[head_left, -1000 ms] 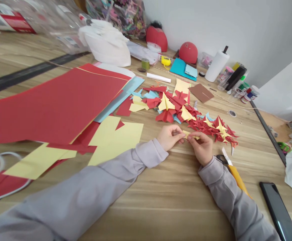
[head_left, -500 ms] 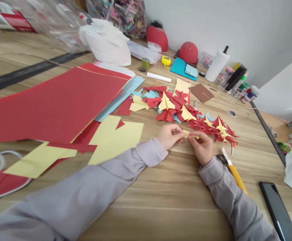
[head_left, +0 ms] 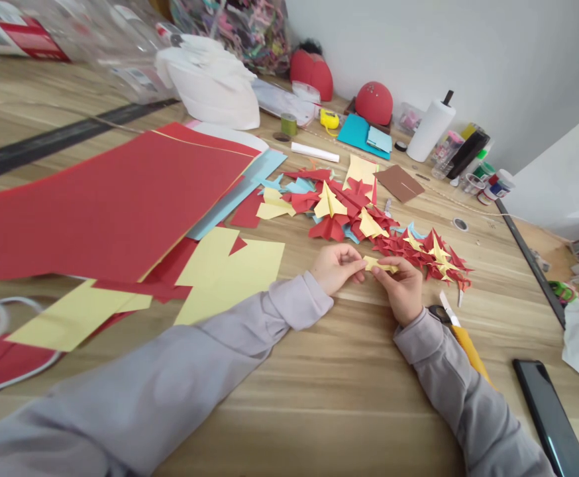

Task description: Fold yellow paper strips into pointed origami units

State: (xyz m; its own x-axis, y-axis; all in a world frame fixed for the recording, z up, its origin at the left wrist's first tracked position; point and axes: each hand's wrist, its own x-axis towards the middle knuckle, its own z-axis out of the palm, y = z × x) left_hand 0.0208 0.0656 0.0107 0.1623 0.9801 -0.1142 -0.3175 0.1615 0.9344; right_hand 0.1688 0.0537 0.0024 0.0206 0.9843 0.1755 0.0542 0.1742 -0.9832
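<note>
Between my hands is a small folded piece of yellow paper [head_left: 371, 263], pinched from both sides. My left hand [head_left: 338, 268] closes on its left end with thumb and forefinger. On its right end my right hand [head_left: 401, 286] is closed the same way, hiding part of the folds. Just beyond my fingers lies a pile of folded paper planes [head_left: 336, 205], mostly red, with some yellow and light blue. Smaller red and yellow folded pieces [head_left: 431, 255] are heaped to the right of them.
Large red sheets [head_left: 120, 199] and cut yellow sheets [head_left: 240, 265] cover the left side. Scissors [head_left: 450, 310] and a yellow-handled tool [head_left: 472, 350] lie by my right sleeve, a phone [head_left: 552, 411] farther right. A white roll [head_left: 431, 132] and small jars [head_left: 498, 185] stand at the back.
My right hand has shifted very slightly right, showing a little more of the yellow paper. My left hand stays almost where it was.
</note>
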